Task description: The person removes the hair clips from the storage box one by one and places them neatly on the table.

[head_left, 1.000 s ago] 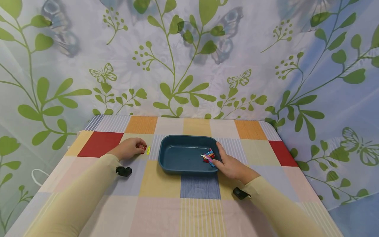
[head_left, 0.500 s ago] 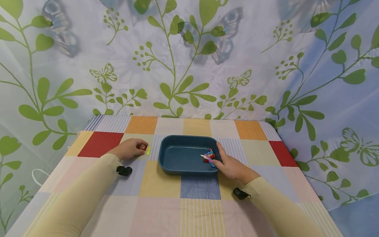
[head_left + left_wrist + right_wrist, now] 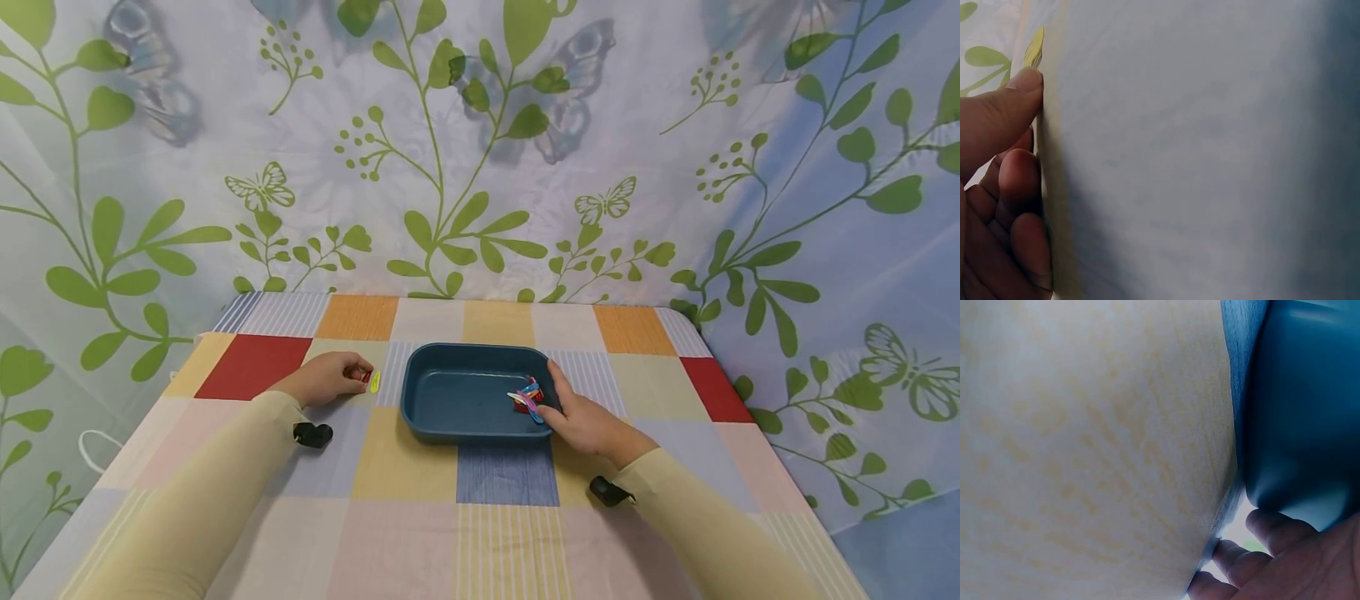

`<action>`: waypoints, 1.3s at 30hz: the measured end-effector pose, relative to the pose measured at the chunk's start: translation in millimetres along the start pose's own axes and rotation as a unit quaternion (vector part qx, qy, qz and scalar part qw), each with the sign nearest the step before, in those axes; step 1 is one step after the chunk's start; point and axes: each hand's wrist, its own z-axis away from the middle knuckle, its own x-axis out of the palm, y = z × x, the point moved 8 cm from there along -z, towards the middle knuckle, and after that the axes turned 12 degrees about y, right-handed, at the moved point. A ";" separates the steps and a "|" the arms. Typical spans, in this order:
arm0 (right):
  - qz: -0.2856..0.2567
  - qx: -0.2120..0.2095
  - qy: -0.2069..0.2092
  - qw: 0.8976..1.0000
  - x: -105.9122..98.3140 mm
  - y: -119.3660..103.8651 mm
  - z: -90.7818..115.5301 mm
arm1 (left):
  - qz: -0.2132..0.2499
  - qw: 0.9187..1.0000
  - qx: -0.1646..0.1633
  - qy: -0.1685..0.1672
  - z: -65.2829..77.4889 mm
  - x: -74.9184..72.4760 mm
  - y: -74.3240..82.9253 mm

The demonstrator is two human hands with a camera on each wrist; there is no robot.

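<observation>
On the left of the table, in the head view, my left hand (image 3: 330,377) has its fingers bent down around a small red hair clip (image 3: 366,377), pinching it. Touching or just beyond the fingertips lies a yellow hair clip (image 3: 375,382); the left wrist view has this yellow clip (image 3: 1035,46) past the thumb tip. My right hand (image 3: 588,421) grips the right end of a dark blue rectangular tray (image 3: 435,433), thumb over the rim and fingers along the outer wall. Inside the tray, near that thumb, several colourful hair clips (image 3: 529,398) lie in a small pile.
A patchwork-patterned cloth (image 3: 405,542) covers the table. Behind it hangs a curtain (image 3: 480,167) printed with leaves and butterflies. A white cable loop (image 3: 93,450) shows past the table's left edge.
My left hand's fingertips have shifted very slightly right, close against the yellow clip. The right hand, tray and the pile of clips stay put.
</observation>
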 end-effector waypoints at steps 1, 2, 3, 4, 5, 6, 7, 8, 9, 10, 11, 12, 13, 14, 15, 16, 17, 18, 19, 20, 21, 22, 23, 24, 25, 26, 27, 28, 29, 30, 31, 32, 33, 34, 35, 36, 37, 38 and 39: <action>0.000 0.000 0.000 1.000 -0.1 -0.2 0.0 | 0.001 1.000 -0.002 0.000 0.2 -0.2 -0.1; 0.001 -0.001 0.000 1.000 -0.1 -0.5 0.1 | 0.002 1.000 -0.003 0.000 0.5 -0.4 0.0; 0.000 0.002 -0.001 1.000 -0.1 -0.4 0.0 | 0.002 1.000 -0.004 0.001 0.8 -0.5 0.1; 0.001 0.002 -0.001 1.000 0.0 -0.4 0.0 | 0.003 1.000 -0.005 0.001 1.2 -0.7 0.5; 0.001 0.003 -0.001 1.000 0.1 -0.3 0.1 | 0.004 1.000 -0.005 0.001 1.7 -1.0 1.0; 0.001 0.002 -0.002 1.000 0.1 -0.4 0.3 | 0.004 1.000 -0.004 0.000 2.2 -1.2 1.6; 0.000 0.004 -0.002 1.000 0.2 -0.2 0.4 | 0.004 1.000 -0.005 0.000 2.7 -1.4 2.0; 0.000 0.005 -0.001 1.000 0.2 0.0 0.4 | 0.005 1.000 -0.004 0.001 3.1 -1.6 2.3; 0.000 0.005 -0.001 1.000 0.2 0.3 0.5 | 0.005 1.000 -0.004 0.000 3.5 -1.7 2.7; 0.000 0.003 0.000 1.000 0.3 0.2 0.7 | 0.005 1.000 -0.003 0.000 3.6 -1.6 3.1; 0.000 0.003 0.000 1.000 0.2 0.3 0.8 | 0.005 1.000 -0.003 0.000 3.6 -1.4 3.3; 0.000 0.002 0.001 1.000 0.3 0.4 0.8 | 0.006 1.000 -0.004 0.000 3.6 -1.3 3.3; 0.000 0.001 0.002 1.000 0.3 0.5 0.7 | 0.007 1.000 -0.004 0.000 3.4 -1.1 3.1; 0.001 0.001 0.002 1.000 0.2 0.7 0.6 | 0.007 1.000 -0.004 0.000 3.4 -0.9 3.1; 0.001 0.000 0.002 1.000 0.4 0.8 0.5 | 0.007 1.000 -0.002 0.000 3.3 -0.7 3.2; 0.000 0.000 0.002 1.000 0.5 0.9 0.3 | 0.006 1.000 0.000 0.001 3.1 -0.5 3.2; -0.001 0.000 0.002 1.000 0.5 1.1 0.2 | 0.005 1.000 0.002 0.001 3.0 -0.4 3.1; -0.001 0.000 0.002 1.000 0.7 1.2 0.1 | 0.004 1.000 0.003 0.001 2.9 -0.3 3.2; 0.000 0.001 0.001 1.000 0.8 1.4 0.0 | 0.003 1.000 0.003 0.001 2.7 -0.3 2.8; 0.000 0.001 0.001 1.000 0.8 1.5 0.0 | 0.003 1.000 0.003 0.001 2.5 -0.3 2.6; 0.001 0.001 0.001 1.000 1.0 1.5 0.1 | 0.003 1.000 0.002 0.001 2.0 -0.2 2.1; 0.001 0.000 0.001 1.000 1.1 1.4 0.1 | 0.005 1.000 0.000 0.000 1.8 -0.1 1.5; 0.002 -0.001 0.001 1.000 1.1 1.3 0.1 | 0.007 1.000 -0.002 -0.002 1.5 -0.1 0.9; 0.002 -0.002 0.001 1.000 1.2 1.3 0.1 | 0.010 1.000 -0.005 -0.003 1.1 -0.2 0.4; 0.001 -0.003 0.002 1.000 1.0 1.3 0.1 | 0.013 1.000 -0.008 -0.006 0.8 -0.3 0.1; 0.001 -0.004 0.003 1.000 0.9 1.3 0.1 | 0.017 1.000 -0.011 -0.009 0.6 -0.4 -0.6; 0.000 -0.005 0.003 1.000 0.8 1.4 0.1 | 0.022 1.000 -0.016 -0.014 0.5 -0.7 -1.1; -0.001 -0.006 0.003 1.000 0.8 1.4 0.0 | 0.026 0.999 -0.020 -0.019 0.5 -1.2 -1.6; -0.002 -0.007 0.002 1.000 0.9 1.5 -0.1 | 0.030 0.999 -0.025 -0.023 0.5 -2.0 -2.5; -0.001 -0.009 0.001 1.000 1.1 1.4 -0.3 | 0.034 0.999 -0.030 -0.026 0.8 -3.4 -3.0; -0.001 -0.008 -0.001 1.000 1.4 1.6 -0.3 | 0.038 0.998 -0.034 -0.026 1.0 -5.5 -3.1; 0.000 -0.010 -0.002 1.000 1.6 1.5 -0.2 | 0.041 0.998 -0.037 -0.022 1.1 -8.3 -2.9; 0.000 -0.009 -0.005 1.000 1.7 1.5 -0.1 | 0.046 0.998 -0.033 -0.015 1.1 -12.1 -0.9; 0.000 -0.010 -0.006 1.000 1.8 1.2 0.1 | 0.051 0.998 -0.025 -0.005 0.8 -16.6 2.2; -0.001 -0.009 -0.007 1.000 1.6 1.0 0.2 | 0.060 0.998 -0.017 0.008 0.4 -21.3 6.1; 0.000 -0.009 -0.007 1.000 1.3 0.9 0.4 | 0.069 0.997 -0.006 0.022 -0.1 -26.4 11.5; -0.001 -0.006 -0.007 1.000 0.9 1.0 0.6 | 0.080 0.996 0.006 0.036 -0.8 -31.2 17.6; -0.002 -0.005 -0.006 1.000 0.4 0.9 0.8 | 0.089 0.995 0.020 0.048 -1.7 -35.2 24.8; -0.002 -0.003 -0.004 1.000 -0.1 1.3 0.9 | 0.102 0.993 0.033 0.058 -2.6 -38.7 33.0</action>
